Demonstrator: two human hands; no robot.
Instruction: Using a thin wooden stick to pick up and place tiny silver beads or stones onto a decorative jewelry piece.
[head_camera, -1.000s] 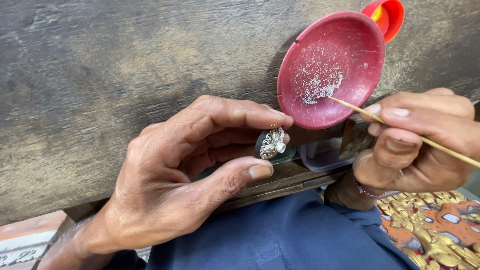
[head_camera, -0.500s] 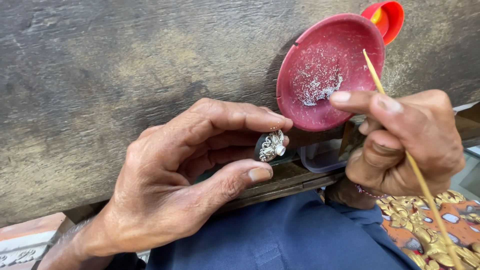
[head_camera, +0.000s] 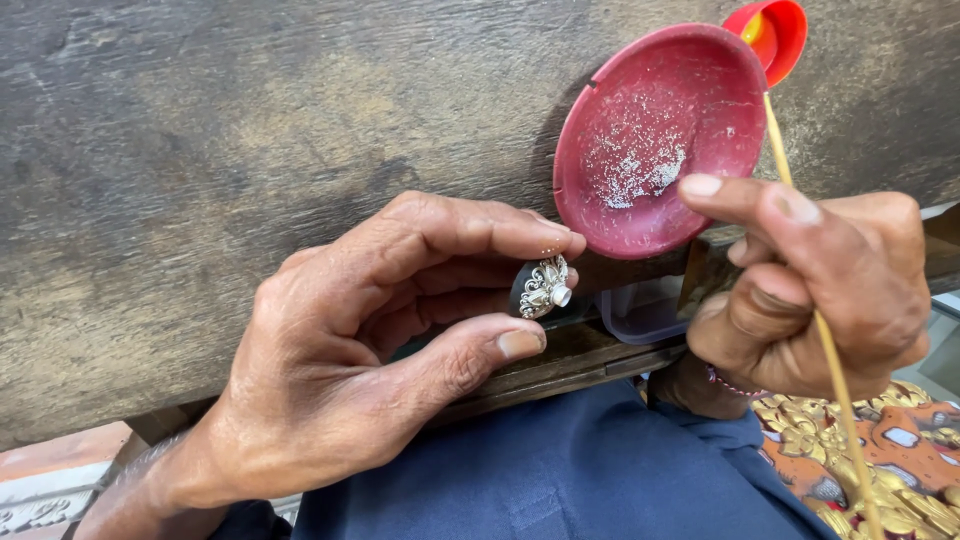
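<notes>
While the left hand (head_camera: 330, 370) pinches a small silver filigree ornament (head_camera: 543, 287) between thumb and forefinger just below the red dish (head_camera: 655, 140), the right hand (head_camera: 815, 290), to the lower right of that dish, closes its fingers around a thin bamboo stick (head_camera: 820, 330) whose upper end rises beside the dish's right rim.
</notes>
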